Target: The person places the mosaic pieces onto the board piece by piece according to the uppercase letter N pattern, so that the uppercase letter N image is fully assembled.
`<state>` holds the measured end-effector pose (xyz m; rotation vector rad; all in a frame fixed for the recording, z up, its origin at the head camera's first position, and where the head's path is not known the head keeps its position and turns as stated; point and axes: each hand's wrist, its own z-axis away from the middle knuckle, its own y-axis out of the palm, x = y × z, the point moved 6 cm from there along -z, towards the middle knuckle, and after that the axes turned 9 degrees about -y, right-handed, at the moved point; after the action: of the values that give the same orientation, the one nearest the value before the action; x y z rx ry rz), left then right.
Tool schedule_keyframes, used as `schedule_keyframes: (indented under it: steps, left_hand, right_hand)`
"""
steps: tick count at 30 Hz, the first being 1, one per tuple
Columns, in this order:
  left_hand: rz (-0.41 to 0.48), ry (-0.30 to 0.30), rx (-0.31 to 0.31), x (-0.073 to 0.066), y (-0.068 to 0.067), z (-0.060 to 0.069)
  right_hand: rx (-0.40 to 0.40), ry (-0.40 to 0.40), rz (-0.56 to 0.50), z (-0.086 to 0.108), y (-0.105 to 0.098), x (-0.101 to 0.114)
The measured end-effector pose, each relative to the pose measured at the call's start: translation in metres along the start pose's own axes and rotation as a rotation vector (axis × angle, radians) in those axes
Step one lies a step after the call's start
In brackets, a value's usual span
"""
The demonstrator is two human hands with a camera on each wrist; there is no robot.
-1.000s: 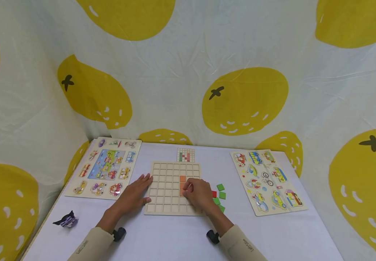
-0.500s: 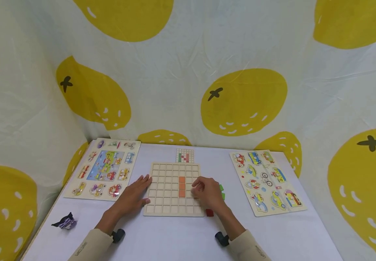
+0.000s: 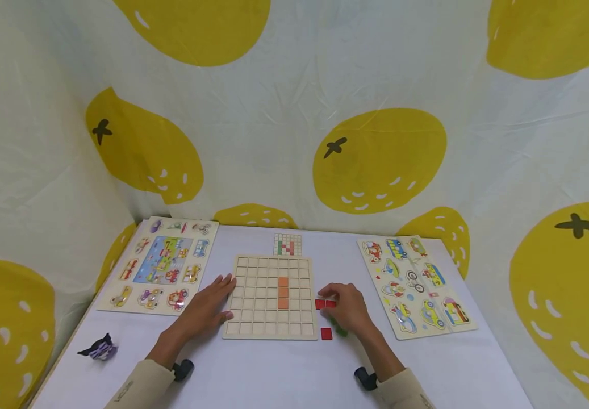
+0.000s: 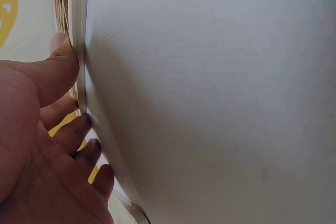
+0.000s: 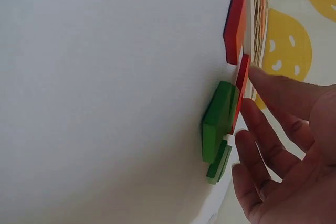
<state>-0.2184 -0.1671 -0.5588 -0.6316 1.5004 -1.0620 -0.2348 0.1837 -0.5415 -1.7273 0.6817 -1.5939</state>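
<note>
Red tile pair (image 3: 320, 304) partly under right hand (image 3: 346, 307), thumb and fingers apart; left hand (image 3: 204, 304) spread.

- Directly under the right hand's (image 3: 345, 307) fingertips, red tiles (image 3: 320, 304) crowd the cloth; green tiles (image 3: 342, 330) sit beneath the palm.
- Left of those fingers, the grid board's (image 3: 262, 292) edge bars a low sideways pass.
- Ahead of them, open tablecloth (image 3: 342, 264) gives passage.
- The left hand's (image 3: 206, 305) fingers meet the board; a picture puzzle (image 3: 134, 294) lies left of them.
</note>
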Motion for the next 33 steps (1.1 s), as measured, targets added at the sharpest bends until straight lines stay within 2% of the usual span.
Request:
schedule_keyframes:
  steps: [7, 18, 22, 27, 33]
  left_hand:
    - [-0.001, 0.000, 0.006, 0.000, 0.002, -0.001]
    - [-0.003, -0.010, 0.007, 0.000, 0.001, 0.000]
    - [-0.006, -0.012, 0.006, -0.001, 0.001, 0.000]
    - [-0.012, -0.010, 0.005, -0.002, 0.001, 0.000]
    - [-0.012, -0.009, 0.005, -0.001, 0.001, 0.000]
  right_hand:
    - [-0.006, -0.015, 0.014, 0.000, 0.004, 0.002]
    - [-0.005, -0.043, 0.042, 0.002, 0.000, 0.004]
    - [-0.031, -0.037, 0.037, 0.004, -0.002, 0.005]
    - [-0.072, -0.012, -0.031, 0.007, -0.001, 0.010]
    - [-0.039, -0.032, -0.112, 0.013, 0.015, 0.026]
